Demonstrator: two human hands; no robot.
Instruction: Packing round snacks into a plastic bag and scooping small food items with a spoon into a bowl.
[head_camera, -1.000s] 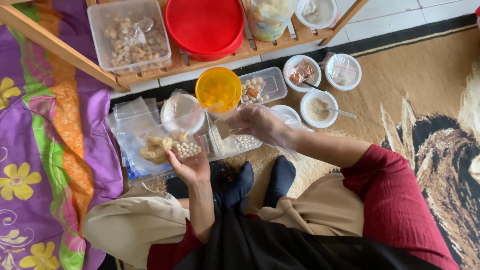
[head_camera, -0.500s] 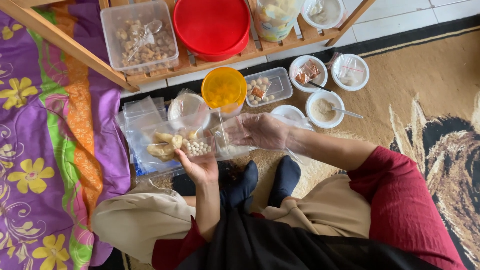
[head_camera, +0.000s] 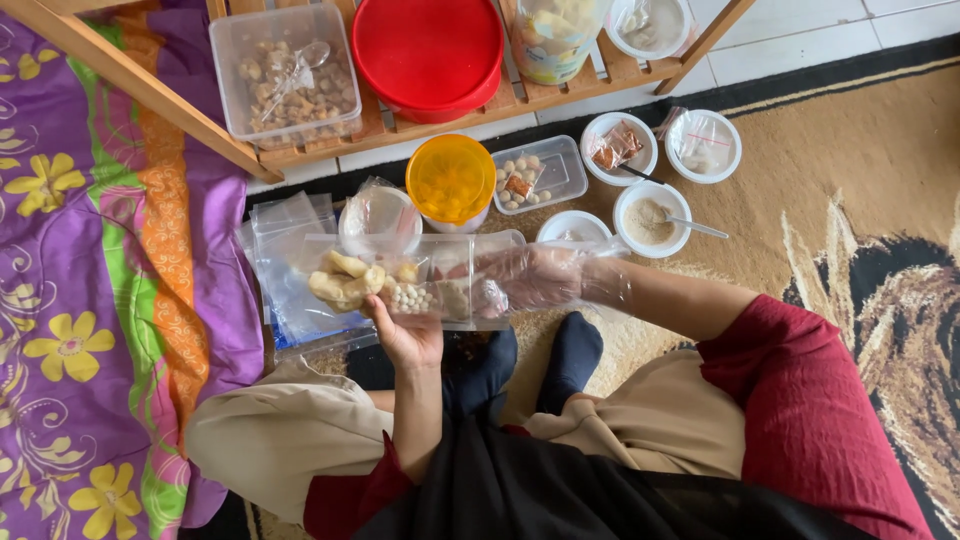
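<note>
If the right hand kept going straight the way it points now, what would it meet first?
The right hand points leftward inside the clear plastic bag; it would likely meet the small white balls and pale snack pieces first.

A red lid (head_camera: 428, 50) and a clear tub of snacks (head_camera: 287, 72) rest on the wooden shelf (head_camera: 520, 95); an orange-lidded jar (head_camera: 450, 180) stands just beyond the grip.

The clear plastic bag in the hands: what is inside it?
The clear plastic bag holds pale puffed fried pieces and small white balls. The gloved right hand reaches inside, covering anything behind it.
</note>
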